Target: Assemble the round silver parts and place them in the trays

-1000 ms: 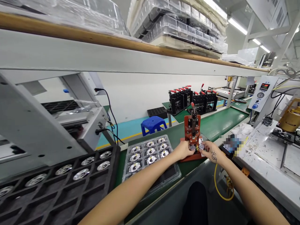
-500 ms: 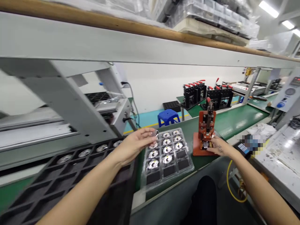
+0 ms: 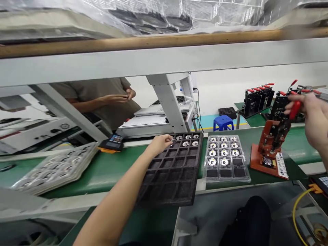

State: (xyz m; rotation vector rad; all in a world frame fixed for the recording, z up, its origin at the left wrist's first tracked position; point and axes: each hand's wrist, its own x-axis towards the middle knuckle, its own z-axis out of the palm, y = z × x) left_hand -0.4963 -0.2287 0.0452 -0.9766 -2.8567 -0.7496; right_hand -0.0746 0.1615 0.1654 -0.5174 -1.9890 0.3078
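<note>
My left hand is over the far left part of a black compartment tray, fingertips pinched on a small round metal part. Several similar round parts lie in the tray's far compartments. My right hand is at the upper right, its fingers around the red lever handle of a reddish-brown toggle press. At the foot of the press sits another round part. Between tray and press lies a clear plastic tray with several shiny round parts.
Stacked trays of parts and a dark handheld device are on the green bench at left. A co-worker's hands show behind the frame. Black clamp fixtures and a blue stool stand beyond. A shelf beam crosses overhead.
The view has swung left. My left hand has gone from the clear tray to the black tray with the round part. My right hand has risen from the press base to its lever handle.
</note>
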